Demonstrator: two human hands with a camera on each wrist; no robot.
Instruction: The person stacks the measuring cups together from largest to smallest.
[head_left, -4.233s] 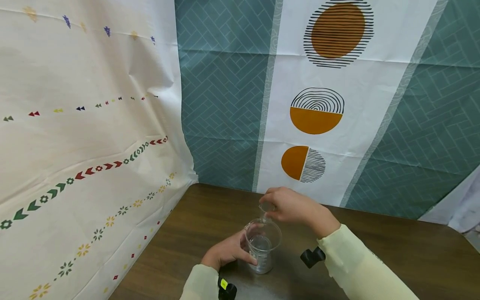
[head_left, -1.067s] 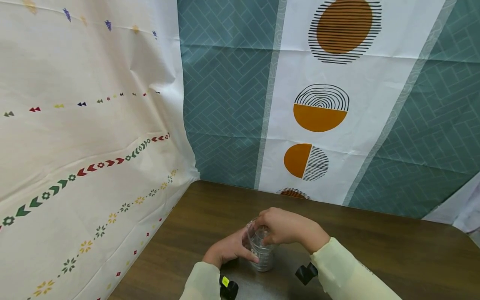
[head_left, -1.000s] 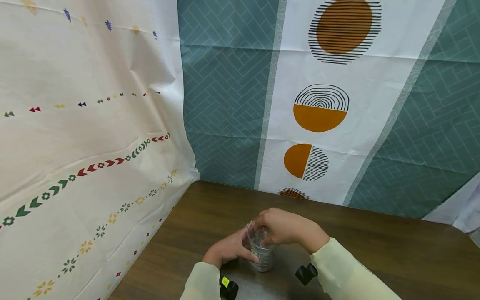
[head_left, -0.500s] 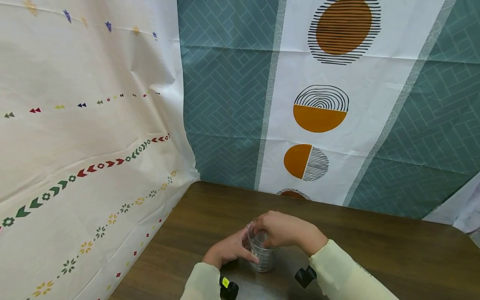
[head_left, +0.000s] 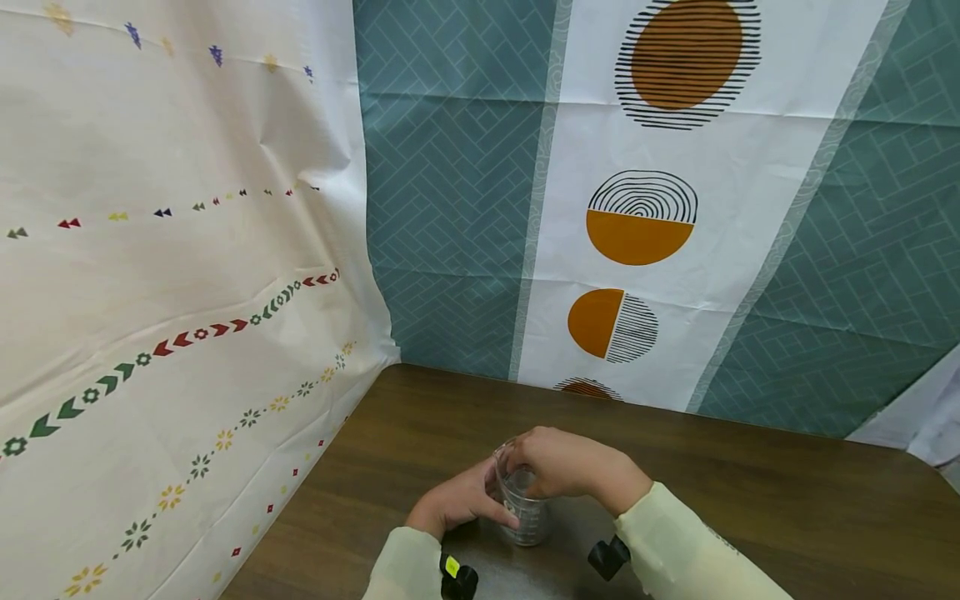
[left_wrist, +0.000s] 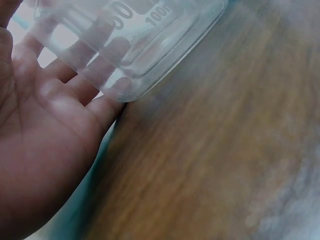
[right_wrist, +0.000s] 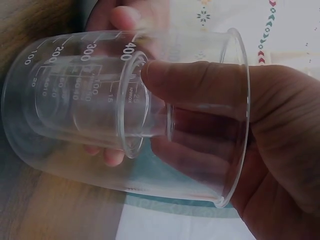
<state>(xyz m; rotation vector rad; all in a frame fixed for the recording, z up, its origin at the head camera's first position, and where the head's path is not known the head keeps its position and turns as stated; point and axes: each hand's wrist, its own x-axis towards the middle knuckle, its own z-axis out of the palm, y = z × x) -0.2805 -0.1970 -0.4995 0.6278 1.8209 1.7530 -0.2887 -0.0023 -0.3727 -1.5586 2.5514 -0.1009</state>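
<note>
A large clear beaker (head_left: 529,527) stands upright on the table, printed with volume marks. My left hand (head_left: 459,498) grips its outside, thumb in front; in the left wrist view its fingers (left_wrist: 75,85) lie behind the clear wall. My right hand (head_left: 573,467) reaches down through the mouth. The right wrist view shows smaller beakers nested inside the large beaker (right_wrist: 60,165), one with a thick rim (right_wrist: 134,145). Between my right thumb (right_wrist: 185,82) and fingers is the narrow smallest beaker (right_wrist: 170,125), pinched near its rim and set into the others.
The brown wooden table (head_left: 420,425) extends to both sides. A cream patterned cloth (head_left: 187,375) hangs at the left, and a teal and white printed cloth (head_left: 450,250) hangs behind. Black wrist cameras (head_left: 609,557) sit on both forearms.
My right hand has gone down from above the large beaker into its mouth, carrying the smallest beaker, then sunk slightly further. The left hand keeps its grip on the large beaker.
</note>
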